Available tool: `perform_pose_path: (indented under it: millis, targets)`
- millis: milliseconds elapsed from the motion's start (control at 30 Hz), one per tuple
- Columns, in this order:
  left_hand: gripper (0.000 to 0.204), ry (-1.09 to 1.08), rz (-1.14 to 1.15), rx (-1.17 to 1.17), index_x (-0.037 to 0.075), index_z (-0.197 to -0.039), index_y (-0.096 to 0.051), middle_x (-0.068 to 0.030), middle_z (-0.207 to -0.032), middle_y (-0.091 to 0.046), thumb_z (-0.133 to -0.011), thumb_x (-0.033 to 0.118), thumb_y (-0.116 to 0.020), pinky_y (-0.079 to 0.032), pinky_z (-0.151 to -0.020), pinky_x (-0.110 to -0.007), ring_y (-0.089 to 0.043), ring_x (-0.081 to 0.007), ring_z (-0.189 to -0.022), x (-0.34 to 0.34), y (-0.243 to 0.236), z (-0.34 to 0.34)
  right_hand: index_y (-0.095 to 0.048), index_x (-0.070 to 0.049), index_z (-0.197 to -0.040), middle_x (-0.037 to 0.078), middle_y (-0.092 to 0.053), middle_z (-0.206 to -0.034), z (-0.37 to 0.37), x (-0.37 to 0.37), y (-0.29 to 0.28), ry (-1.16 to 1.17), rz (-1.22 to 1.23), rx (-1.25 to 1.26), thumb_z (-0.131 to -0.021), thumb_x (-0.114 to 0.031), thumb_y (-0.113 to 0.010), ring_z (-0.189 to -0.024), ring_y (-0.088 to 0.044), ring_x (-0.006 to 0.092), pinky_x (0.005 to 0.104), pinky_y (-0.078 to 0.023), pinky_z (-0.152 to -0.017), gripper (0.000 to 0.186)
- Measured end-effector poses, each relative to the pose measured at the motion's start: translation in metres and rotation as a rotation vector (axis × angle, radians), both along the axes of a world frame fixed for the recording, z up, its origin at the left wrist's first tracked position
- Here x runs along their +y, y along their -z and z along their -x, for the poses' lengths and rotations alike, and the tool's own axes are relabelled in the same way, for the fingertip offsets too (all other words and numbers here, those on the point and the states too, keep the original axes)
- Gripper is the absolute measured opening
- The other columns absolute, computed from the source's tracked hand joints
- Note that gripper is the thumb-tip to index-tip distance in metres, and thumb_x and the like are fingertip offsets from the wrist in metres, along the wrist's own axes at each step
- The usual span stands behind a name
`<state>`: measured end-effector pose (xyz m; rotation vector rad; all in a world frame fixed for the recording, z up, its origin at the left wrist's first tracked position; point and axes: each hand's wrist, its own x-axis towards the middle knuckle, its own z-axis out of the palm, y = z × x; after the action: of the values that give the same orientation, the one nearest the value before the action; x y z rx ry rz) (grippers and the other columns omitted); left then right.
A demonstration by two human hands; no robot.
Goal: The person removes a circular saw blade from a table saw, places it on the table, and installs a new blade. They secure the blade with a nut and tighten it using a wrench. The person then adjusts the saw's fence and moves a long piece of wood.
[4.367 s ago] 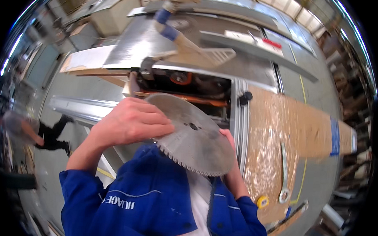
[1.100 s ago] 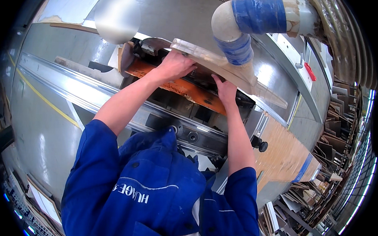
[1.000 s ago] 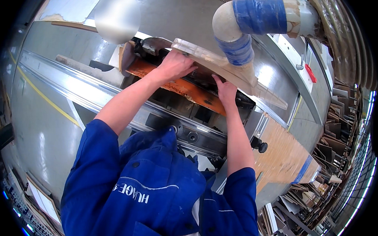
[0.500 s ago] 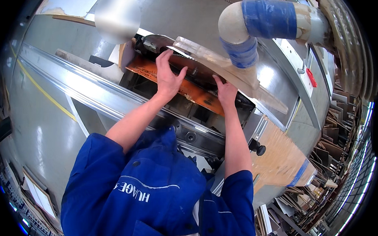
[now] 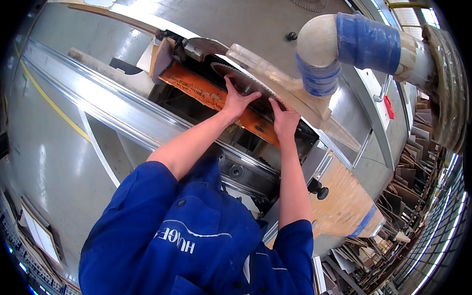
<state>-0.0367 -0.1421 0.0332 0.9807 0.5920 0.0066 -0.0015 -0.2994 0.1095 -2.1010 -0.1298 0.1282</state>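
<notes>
Head view: guard [image 5: 271,72] bearing taped pipe [image 5: 367,45] flanks saw blade [image 5: 240,78].

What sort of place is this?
Probably a woodworking or panel-cutting shop: there's a toothed circular saw blade, a blue-taped pipe that looks like dust extraction, and many boards piled at right.

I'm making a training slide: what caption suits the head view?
Left hand and right hand at the toothed blade, beside an orange strip.

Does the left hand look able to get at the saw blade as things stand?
Likely yes: the left hand seems to touch the saw blade from its open near side, plastic guard beyond.
</notes>
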Motion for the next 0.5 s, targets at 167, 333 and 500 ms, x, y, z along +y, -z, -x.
perform_pose_path:
  millis: [167,333,500]
  targets:
    - [0.141,0.018,-0.062,0.022,0.003,-0.158,0.026,-0.0251,-0.161,-0.03,-0.08,0.017,-0.091,-0.038,-0.119,-0.035,-0.04,-0.0281,-0.144,-0.001,0.007,0.0,-0.079,0.001,-0.105,0.008,-0.078,-0.101,0.001,0.003,0.007,0.025,-0.051,-0.07,-0.087,-0.013,-0.082,-0.098,-0.069,0.017,0.0326,-0.049,-0.097,0.023]
    - [0.141,0.034,-0.126,0.091,-0.001,-0.157,0.026,-0.0247,-0.161,-0.03,-0.081,0.019,-0.091,-0.033,-0.121,-0.035,-0.036,-0.0278,-0.147,0.0,-0.009,-0.004,-0.078,0.003,-0.105,0.008,-0.078,-0.101,-0.006,0.004,0.013,0.115,0.181,-0.188,-0.086,-0.017,-0.083,-0.093,-0.069,0.0172,0.0326,-0.051,-0.094,0.028]
    - [0.141,0.022,-0.1,0.039,-0.002,-0.156,0.028,-0.0234,-0.162,-0.029,-0.081,0.02,-0.09,-0.032,-0.122,-0.034,-0.035,-0.0272,-0.148,-0.001,0.002,-0.004,-0.077,0.001,-0.109,0.009,-0.078,-0.106,-0.009,0.004,0.012,0.077,0.215,-0.095,-0.086,-0.021,-0.082,-0.1,-0.069,0.02,0.0334,-0.048,-0.099,0.032]
